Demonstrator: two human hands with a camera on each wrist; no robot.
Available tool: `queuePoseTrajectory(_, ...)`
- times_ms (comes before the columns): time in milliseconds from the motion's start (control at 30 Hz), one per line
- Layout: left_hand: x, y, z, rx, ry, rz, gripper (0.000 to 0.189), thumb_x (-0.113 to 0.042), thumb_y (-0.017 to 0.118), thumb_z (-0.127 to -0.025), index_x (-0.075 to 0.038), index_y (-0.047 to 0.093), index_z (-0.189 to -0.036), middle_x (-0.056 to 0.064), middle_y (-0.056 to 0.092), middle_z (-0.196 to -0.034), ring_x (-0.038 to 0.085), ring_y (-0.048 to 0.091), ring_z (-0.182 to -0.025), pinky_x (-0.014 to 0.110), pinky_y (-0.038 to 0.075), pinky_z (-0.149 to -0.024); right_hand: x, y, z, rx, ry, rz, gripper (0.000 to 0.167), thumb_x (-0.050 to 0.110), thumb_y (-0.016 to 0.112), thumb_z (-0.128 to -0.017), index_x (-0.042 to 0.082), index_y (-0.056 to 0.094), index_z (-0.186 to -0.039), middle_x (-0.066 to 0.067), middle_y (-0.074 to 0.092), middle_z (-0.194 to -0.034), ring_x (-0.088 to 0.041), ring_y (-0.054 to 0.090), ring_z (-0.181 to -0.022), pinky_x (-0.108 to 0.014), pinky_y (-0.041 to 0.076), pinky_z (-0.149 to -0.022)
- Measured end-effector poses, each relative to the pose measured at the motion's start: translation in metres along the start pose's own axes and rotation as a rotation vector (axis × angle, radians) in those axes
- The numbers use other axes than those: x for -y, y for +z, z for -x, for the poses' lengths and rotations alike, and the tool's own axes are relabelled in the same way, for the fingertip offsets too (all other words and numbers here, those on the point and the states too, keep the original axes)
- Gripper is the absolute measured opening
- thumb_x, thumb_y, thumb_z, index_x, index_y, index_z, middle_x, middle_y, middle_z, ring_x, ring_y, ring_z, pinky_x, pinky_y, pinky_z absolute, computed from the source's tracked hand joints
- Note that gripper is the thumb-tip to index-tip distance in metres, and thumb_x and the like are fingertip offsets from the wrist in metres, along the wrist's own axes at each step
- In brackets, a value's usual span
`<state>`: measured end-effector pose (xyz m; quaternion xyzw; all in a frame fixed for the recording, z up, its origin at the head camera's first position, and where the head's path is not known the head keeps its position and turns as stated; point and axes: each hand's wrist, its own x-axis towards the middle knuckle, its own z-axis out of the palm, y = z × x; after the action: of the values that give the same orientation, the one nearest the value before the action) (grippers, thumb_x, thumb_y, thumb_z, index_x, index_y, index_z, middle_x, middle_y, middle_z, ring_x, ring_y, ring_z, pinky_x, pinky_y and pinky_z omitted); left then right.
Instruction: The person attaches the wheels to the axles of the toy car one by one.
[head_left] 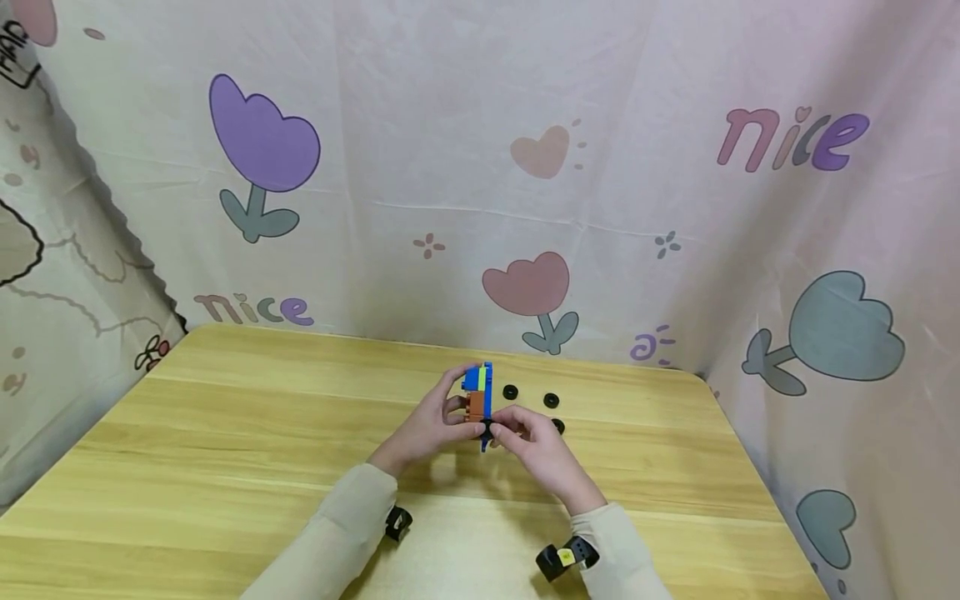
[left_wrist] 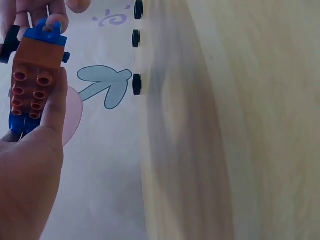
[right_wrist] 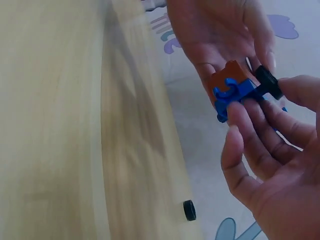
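Observation:
My left hand (head_left: 426, 423) grips a toy building-block car (head_left: 477, 405) with an orange brick body, blue base and ends, and a yellow-green stripe. The car is turned on end above the table. A black wheel (right_wrist: 269, 82) sits at an axle on its side, beside the blue hook-shaped end piece (right_wrist: 231, 92). Fingers of my right hand (head_left: 542, 450) pinch this wheel, the thumb against its outer face, while other fingertips touch the blue end. In the left wrist view, a bare blue axle stub (left_wrist: 66, 57) shows on the opposite side.
Three loose black wheels, one of them at the far side (head_left: 510, 392), lie on the wooden table (head_left: 247, 433) just beyond the right hand. A printed curtain (head_left: 420, 150) hangs behind the table's back edge. Black wrist cameras are strapped over both sleeves.

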<state>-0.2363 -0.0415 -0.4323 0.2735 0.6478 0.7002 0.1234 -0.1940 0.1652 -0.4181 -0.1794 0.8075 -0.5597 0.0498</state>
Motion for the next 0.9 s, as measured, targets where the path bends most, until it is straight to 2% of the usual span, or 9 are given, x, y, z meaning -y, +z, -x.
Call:
queuePoseTrajectory(100, 0.0008, 0.0008, -0.0002, 0.010, 0.004, 0.021, 0.084, -0.001, 0.073, -0.088, -0.025, 0.026, -0.153, 0.009, 0.020, -0.154, 0.037, 0.053, -0.116, 0.041, 0.053, -0.088, -0.0005, -0.0008, -0.0007, 0.031, 0.000, -0.074, 0.025, 0.018, 0.057, -0.101, -0.002, 0.063, -0.114, -0.011, 0.068, -0.096, -0.027, 0.067, -0.086, -0.048, 0.053, -0.081)
queuePoseTrajectory(233, 0.0017, 0.0021, -0.0006, 0.022, 0.010, 0.037, 0.085, -0.001, 0.072, -0.088, -0.024, 0.025, -0.154, 0.010, 0.019, -0.155, 0.037, 0.052, -0.117, 0.041, 0.053, -0.088, -0.0007, -0.0004, -0.0007, 0.034, 0.006, -0.128, 0.024, 0.014, 0.057, -0.101, -0.006, 0.061, -0.113, -0.014, 0.067, -0.096, -0.030, 0.067, -0.085, -0.042, 0.054, -0.081)
queuePoseTrajectory(367, 0.0007, 0.0032, -0.0009, 0.025, 0.013, 0.048, 0.084, -0.001, 0.071, -0.089, -0.026, 0.024, -0.154, 0.010, 0.019, -0.155, 0.038, 0.052, -0.118, 0.041, 0.053, -0.089, 0.0000, 0.0008, -0.0011, 0.017, 0.018, -0.136, 0.021, 0.009, 0.057, -0.100, -0.008, 0.059, -0.113, -0.014, 0.066, -0.096, -0.032, 0.067, -0.086, -0.038, 0.055, -0.081)
queuePoseTrajectory(600, -0.0019, 0.0036, -0.0013, 0.022, 0.036, 0.047, 0.085, 0.006, 0.068, -0.089, -0.017, 0.021, -0.156, 0.008, 0.018, -0.156, 0.040, 0.050, -0.120, 0.041, 0.052, -0.090, 0.0016, 0.0016, -0.0059, 0.011, 0.035, -0.139, 0.015, 0.000, 0.054, -0.100, -0.010, 0.058, -0.110, -0.017, 0.065, -0.094, -0.040, 0.065, -0.085, -0.040, 0.054, -0.082)
queuePoseTrajectory(800, -0.0009, 0.0056, -0.0007, 0.018, 0.053, 0.030, 0.080, 0.007, 0.064, -0.092, -0.016, 0.022, -0.156, 0.011, 0.016, -0.157, 0.040, 0.050, -0.119, 0.041, 0.053, -0.088, -0.0019, -0.0010, -0.0039, 0.009, 0.025, -0.146, 0.017, 0.005, 0.058, -0.098, -0.007, 0.061, -0.110, -0.014, 0.065, -0.098, -0.034, 0.065, -0.086, -0.043, 0.054, -0.083)
queuePoseTrajectory(900, 0.0007, 0.0066, -0.0001, 0.001, 0.045, 0.030, 0.072, 0.006, 0.058, -0.095, -0.020, 0.026, -0.155, 0.010, 0.017, -0.157, 0.040, 0.052, -0.118, 0.042, 0.055, -0.084, -0.0058, -0.0051, -0.0022, 0.017, 0.007, -0.112, 0.021, 0.013, 0.060, -0.099, -0.005, 0.063, -0.110, -0.013, 0.065, -0.098, -0.029, 0.066, -0.085, -0.046, 0.054, -0.083)
